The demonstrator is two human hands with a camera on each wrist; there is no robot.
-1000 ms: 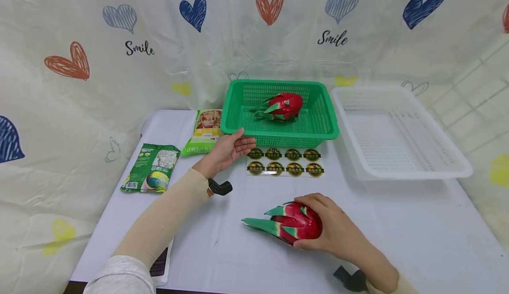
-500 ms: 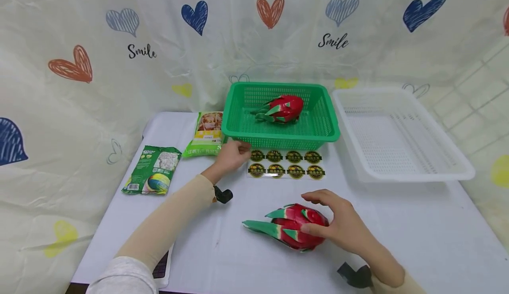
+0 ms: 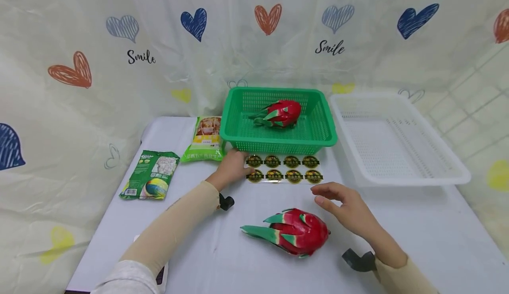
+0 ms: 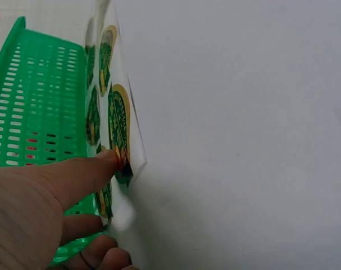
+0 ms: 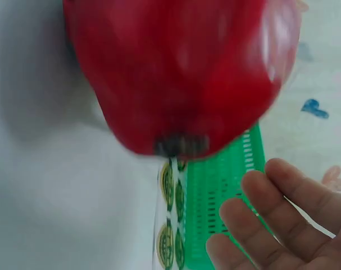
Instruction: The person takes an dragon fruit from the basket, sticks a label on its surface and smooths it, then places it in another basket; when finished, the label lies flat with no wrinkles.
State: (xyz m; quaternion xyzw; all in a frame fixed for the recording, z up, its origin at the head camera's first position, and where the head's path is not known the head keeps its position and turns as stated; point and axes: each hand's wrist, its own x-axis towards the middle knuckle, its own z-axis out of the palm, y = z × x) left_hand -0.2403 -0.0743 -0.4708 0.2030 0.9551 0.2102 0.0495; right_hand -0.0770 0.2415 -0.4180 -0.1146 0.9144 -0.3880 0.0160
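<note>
My left hand is at the left end of a clear sheet of round black-and-gold stickers. In the left wrist view the thumb lies on the face of the sticker sheet and the fingers curl at its edge, pinching it. A red dragon fruit with green scales lies on the table, its long tips toward the left. Off its right side hovers my right hand, holding nothing, fingers relaxed and apart from the fruit. The fruit looms large in the right wrist view.
Behind the stickers stands a green basket with another dragon fruit inside. A white basket stands to its right. Two food packets, one light green and one dark green, lie at the left. A tablet-like object is partly under the left arm.
My right hand has let go of the dragon fruit and drawn back to the right. My left hand has moved from the green basket's front down to the sticker sheet and pinched its left end.
</note>
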